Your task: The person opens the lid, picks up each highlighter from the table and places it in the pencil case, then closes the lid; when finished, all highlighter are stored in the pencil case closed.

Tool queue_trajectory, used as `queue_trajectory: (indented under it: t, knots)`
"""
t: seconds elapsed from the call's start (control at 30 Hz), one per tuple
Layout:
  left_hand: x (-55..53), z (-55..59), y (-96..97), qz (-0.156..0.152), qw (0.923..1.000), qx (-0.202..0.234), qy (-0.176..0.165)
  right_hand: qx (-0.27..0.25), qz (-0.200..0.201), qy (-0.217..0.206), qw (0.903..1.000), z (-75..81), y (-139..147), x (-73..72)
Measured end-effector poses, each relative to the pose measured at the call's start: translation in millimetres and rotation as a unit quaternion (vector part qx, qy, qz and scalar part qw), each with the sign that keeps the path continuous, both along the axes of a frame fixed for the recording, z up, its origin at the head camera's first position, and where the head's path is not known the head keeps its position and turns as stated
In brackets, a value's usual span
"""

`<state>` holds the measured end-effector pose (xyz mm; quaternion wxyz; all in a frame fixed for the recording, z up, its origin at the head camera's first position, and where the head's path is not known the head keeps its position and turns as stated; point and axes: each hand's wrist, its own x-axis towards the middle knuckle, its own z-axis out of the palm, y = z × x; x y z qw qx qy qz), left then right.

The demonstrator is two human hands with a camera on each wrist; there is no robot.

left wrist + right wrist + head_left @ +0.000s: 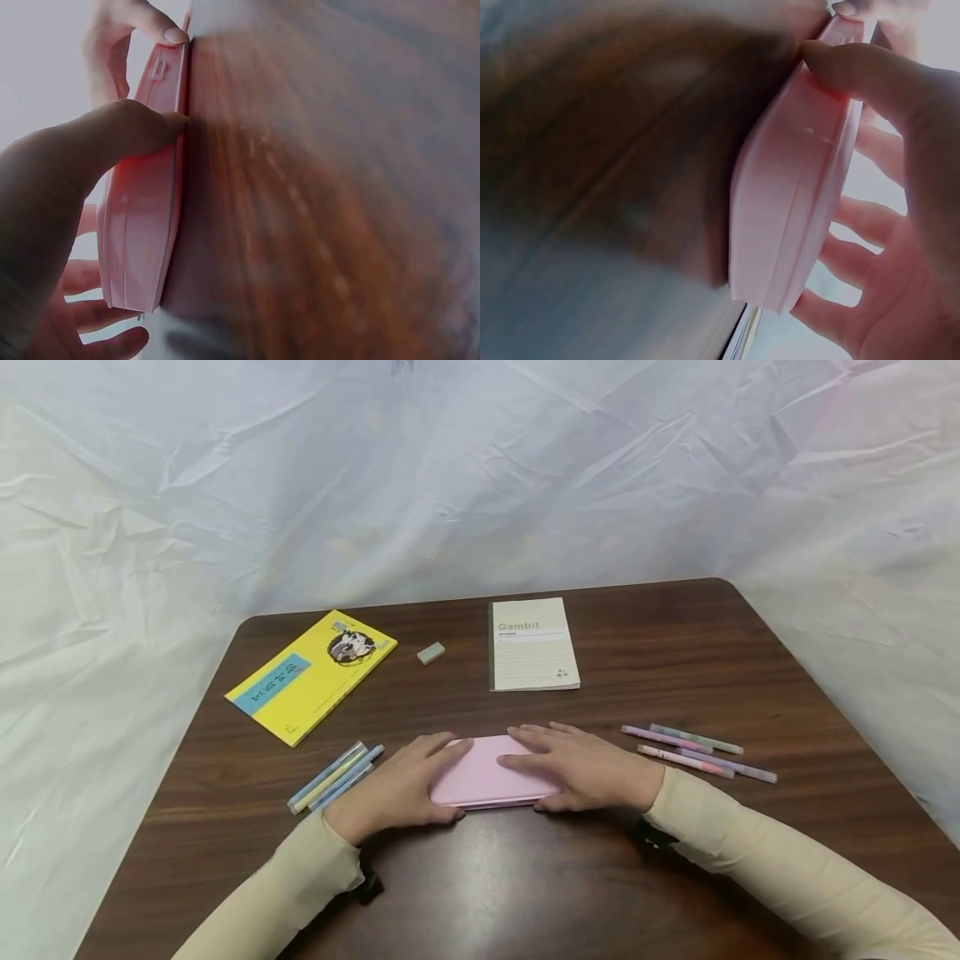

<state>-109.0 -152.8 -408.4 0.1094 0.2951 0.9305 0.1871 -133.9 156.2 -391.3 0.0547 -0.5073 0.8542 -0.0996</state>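
A pink hard plastic pencil case (489, 770) lies closed on the table in front of the person. My left hand (401, 783) grips its left end, thumb along the near side and fingers at the top and far side. At the right end, my right hand (588, 768) holds it the same way, with some fingertips over the lid. In the left wrist view, a small latch (159, 69) shows on the case's side between both thumbs. The right wrist view shows the case's smooth side wall (780, 202) and lid seam, its base close to the tabletop.
Several pens (333, 777) lie beside the left forearm, and several more pens (697, 752) beside the right hand. Farther back are a yellow booklet (311, 677), a small eraser (431, 652) and a cream notebook (534, 647). White sheeting (465, 477) hangs behind the dark wooden table (645, 652).
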Motion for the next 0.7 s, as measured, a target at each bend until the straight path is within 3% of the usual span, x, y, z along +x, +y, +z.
queue_trajectory:
  t: [0.7]
  knots:
    - [-3.8, -2.0, -1.1, -0.028, 0.9992, 0.006, 0.028, 0.009, -0.006, 0.000, 0.9999, 8.2, -6.7, -7.3]
